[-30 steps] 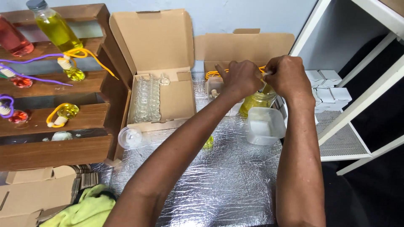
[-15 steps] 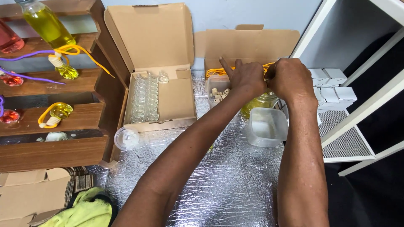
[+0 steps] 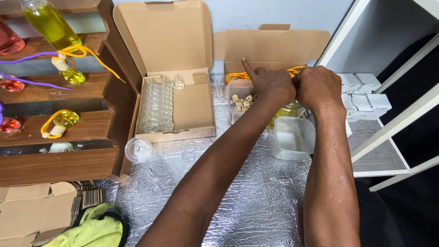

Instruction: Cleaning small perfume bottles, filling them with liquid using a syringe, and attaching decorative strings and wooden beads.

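Inspecting hands: left hand [image 3: 273,85] and right hand [image 3: 318,87] are pressed knuckle to knuckle above a small bottle of yellow liquid [image 3: 287,111].
Left hand state: curled shut, forefinger sticking up and away; what it pinches is hidden.
Right hand state: closed in a fist, fingertips turned away from the camera; what it pinches cannot be told.
Bottle: just under both hands, only its lower body showing; neck and top are covered by the knuckles.
Orange cord [image 3: 238,76]: strands run out to the left of the left hand and a short bit shows between the hands; whether either hand grips it cannot be told.
Tub of beads [image 3: 242,101]: just left of and below the left hand, its right part covered by that hand.
Empty clear tub [image 3: 293,137]: below the right hand, near the wrist, partly behind the forearm.
White boxes [image 3: 364,91]: to the right of the right hand, partly cut off by the white frame.
Flat carton of glass vials [image 3: 157,106]: well to the left of the left hand.
Change since earlier frame: the hands stay together over the bottle; the left forefinger has lifted and straightened.
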